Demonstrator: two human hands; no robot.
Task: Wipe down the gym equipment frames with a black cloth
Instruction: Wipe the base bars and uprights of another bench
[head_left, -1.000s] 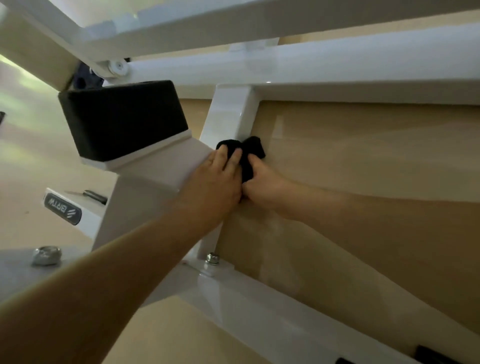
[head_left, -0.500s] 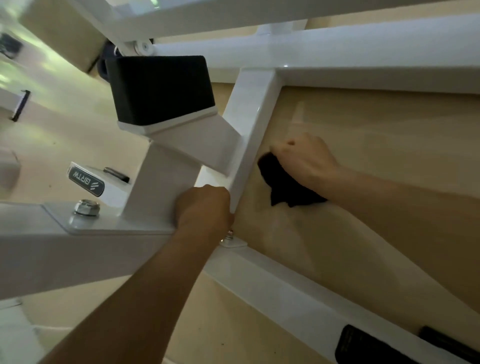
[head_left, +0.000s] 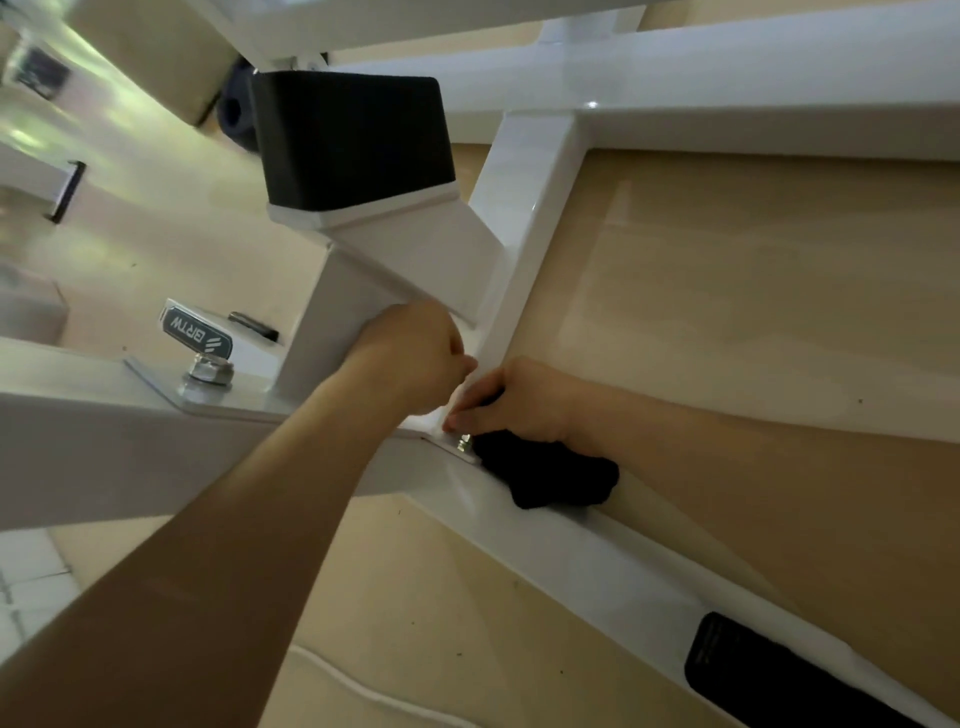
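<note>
A white steel gym frame fills the view; its slanted upright (head_left: 524, 218) runs down to a bolted foot on a lower beam (head_left: 597, 545). My right hand (head_left: 519, 402) grips the black cloth (head_left: 553, 475) at the base of the upright, beside the bolt. The cloth hangs below the hand and lies on the lower beam. My left hand (head_left: 415, 358) is curled around the frame bracket just left of the upright, close to the right hand.
A black foam pad (head_left: 353, 140) sits on a white bracket above the hands. A large nut (head_left: 210, 370) and a branded cap (head_left: 195, 330) lie at left. A black label (head_left: 753, 670) marks the lower beam. Beige floor lies behind.
My right hand has carried the cloth down the upright from mid-height to its bolted base. My left hand shifted from the upright's face to a curled hold on the bracket.
</note>
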